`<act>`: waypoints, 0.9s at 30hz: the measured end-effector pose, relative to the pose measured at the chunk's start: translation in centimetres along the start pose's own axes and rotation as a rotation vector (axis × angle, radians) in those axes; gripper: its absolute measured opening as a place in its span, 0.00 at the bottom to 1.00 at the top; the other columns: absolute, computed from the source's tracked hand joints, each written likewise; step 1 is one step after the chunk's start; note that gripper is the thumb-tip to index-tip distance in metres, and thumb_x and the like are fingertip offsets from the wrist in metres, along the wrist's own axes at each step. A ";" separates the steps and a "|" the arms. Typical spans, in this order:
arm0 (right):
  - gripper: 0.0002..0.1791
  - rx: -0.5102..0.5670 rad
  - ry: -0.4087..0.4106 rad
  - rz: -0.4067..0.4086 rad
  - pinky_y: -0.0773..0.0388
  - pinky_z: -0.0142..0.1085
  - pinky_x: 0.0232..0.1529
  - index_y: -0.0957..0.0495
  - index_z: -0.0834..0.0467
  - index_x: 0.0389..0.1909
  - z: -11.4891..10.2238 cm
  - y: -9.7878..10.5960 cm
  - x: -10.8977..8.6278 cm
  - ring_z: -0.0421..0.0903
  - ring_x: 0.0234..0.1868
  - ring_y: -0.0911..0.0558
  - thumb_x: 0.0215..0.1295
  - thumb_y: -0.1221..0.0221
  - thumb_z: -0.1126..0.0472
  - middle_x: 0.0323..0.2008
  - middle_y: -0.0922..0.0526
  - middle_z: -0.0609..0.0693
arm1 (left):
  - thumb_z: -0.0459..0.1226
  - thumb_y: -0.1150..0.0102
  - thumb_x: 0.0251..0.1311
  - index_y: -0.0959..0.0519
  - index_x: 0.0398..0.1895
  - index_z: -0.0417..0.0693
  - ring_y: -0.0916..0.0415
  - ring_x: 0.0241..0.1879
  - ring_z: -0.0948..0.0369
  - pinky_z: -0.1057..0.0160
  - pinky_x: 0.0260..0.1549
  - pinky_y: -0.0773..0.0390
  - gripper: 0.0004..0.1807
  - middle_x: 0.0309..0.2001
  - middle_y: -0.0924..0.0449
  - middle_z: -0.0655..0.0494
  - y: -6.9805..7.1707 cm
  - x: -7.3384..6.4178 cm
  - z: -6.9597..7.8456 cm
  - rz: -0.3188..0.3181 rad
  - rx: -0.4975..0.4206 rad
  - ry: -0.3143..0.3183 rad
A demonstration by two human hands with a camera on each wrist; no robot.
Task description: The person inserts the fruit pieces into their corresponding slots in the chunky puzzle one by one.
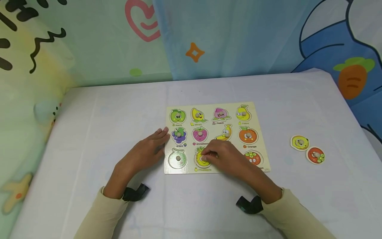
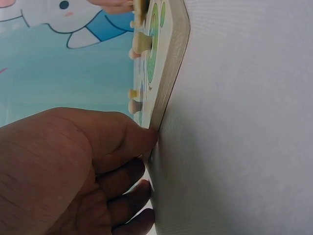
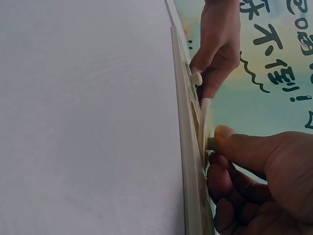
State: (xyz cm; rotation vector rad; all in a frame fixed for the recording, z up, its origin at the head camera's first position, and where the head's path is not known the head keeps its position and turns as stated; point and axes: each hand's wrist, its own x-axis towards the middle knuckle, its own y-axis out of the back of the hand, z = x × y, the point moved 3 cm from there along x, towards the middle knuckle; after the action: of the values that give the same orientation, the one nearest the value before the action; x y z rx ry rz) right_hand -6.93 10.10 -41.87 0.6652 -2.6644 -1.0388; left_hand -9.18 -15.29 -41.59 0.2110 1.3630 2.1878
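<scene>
A wooden fruit puzzle board point(image 1: 209, 171) lies flat on the white-covered table. My right hand point(image 1: 228, 157) pinches the small knob of a pineapple piece point(image 1: 199, 162) over the pineapple spot in the bottom row. In the right wrist view this piece point(image 3: 207, 115) stands slightly tilted off the board face. My left hand point(image 1: 146, 152) rests by the board's left edge, and its thumb point(image 2: 144, 139) touches that edge with the other fingers loosely bent. A pale green round fruit piece point(image 1: 178, 163) sits at the bottom left of the board. The right hand covers part of the bottom row.
Right of the board lie two loose knobbed pieces, a yellow fruit point(image 1: 298, 142) and a red fruit with a green top point(image 1: 313, 159), touching or nearly so. Knobbed fruits, such as an apple point(image 1: 176, 119) and an orange point(image 1: 244, 136), fill the upper rows. Printed curtains point(image 1: 238, 39) hang behind.
</scene>
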 end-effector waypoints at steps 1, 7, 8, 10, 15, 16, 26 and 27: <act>0.04 0.009 0.004 -0.003 0.25 0.30 0.28 0.14 0.57 0.34 0.1 0.0 0.0 0.38 0.28 0.26 0.57 0.31 0.66 0.28 0.20 0.40 | 0.32 0.43 0.65 0.32 0.68 0.38 0.46 0.71 0.52 0.51 0.67 0.40 0.27 0.72 0.41 0.49 0.0 0.0 0.0 0.001 -0.001 -0.002; 0.04 0.028 -0.009 -0.013 0.26 0.29 0.26 0.14 0.57 0.32 0.3 -0.3 0.3 0.37 0.27 0.26 0.55 0.30 0.67 0.27 0.19 0.40 | 0.33 0.43 0.65 0.32 0.68 0.38 0.46 0.72 0.52 0.51 0.67 0.40 0.27 0.72 0.42 0.49 0.0 0.0 0.0 -0.003 -0.009 0.002; 0.04 0.026 -0.018 -0.012 0.26 0.29 0.26 0.14 0.57 0.32 0.3 -0.3 0.4 0.38 0.26 0.26 0.55 0.30 0.67 0.27 0.19 0.40 | 0.33 0.43 0.65 0.32 0.68 0.38 0.46 0.72 0.52 0.51 0.67 0.40 0.27 0.72 0.42 0.50 0.0 0.0 0.0 -0.003 -0.009 0.004; 0.04 0.022 -0.036 -0.014 0.26 0.30 0.26 0.13 0.57 0.31 0.2 -0.3 0.4 0.38 0.26 0.26 0.54 0.30 0.67 0.27 0.19 0.40 | 0.33 0.43 0.65 0.32 0.68 0.38 0.46 0.72 0.52 0.51 0.67 0.40 0.27 0.72 0.42 0.50 0.0 -0.1 0.0 -0.004 -0.010 0.004; 0.04 0.023 -0.085 -0.031 0.27 0.30 0.26 0.14 0.56 0.31 0.1 -0.4 0.6 0.38 0.26 0.27 0.55 0.30 0.67 0.27 0.20 0.40 | 0.33 0.43 0.65 0.32 0.68 0.38 0.46 0.72 0.52 0.51 0.66 0.40 0.27 0.72 0.42 0.49 0.0 0.0 0.0 -0.005 -0.007 0.005; 0.04 0.024 -0.093 -0.034 0.27 0.30 0.26 0.14 0.56 0.31 0.1 -0.4 0.6 0.38 0.26 0.27 0.55 0.30 0.67 0.27 0.20 0.41 | 0.33 0.43 0.65 0.32 0.68 0.38 0.46 0.72 0.52 0.51 0.66 0.40 0.27 0.72 0.42 0.49 -0.1 0.0 0.0 -0.006 -0.007 0.006; 0.03 -0.025 -0.141 -0.039 0.28 0.32 0.27 0.14 0.58 0.30 -0.3 -0.4 0.7 0.39 0.26 0.28 0.56 0.31 0.67 0.25 0.22 0.41 | 0.33 0.42 0.65 0.32 0.68 0.39 0.47 0.72 0.52 0.51 0.67 0.41 0.28 0.72 0.42 0.50 0.0 0.0 0.1 -0.013 -0.012 0.019; 0.02 -0.027 -0.142 -0.036 0.28 0.32 0.27 0.14 0.58 0.30 -0.4 -0.4 0.7 0.39 0.26 0.28 0.55 0.31 0.67 0.25 0.22 0.41 | 0.33 0.42 0.65 0.32 0.68 0.39 0.47 0.72 0.52 0.50 0.67 0.41 0.28 0.72 0.42 0.50 0.0 0.0 0.1 -0.014 -0.011 0.019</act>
State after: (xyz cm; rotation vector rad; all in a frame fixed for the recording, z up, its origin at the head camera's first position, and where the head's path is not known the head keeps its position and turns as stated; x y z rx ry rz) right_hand -7.31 9.26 -41.89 0.6601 -2.7619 -1.1704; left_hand -9.15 -15.23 -41.51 0.1762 1.3586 2.1903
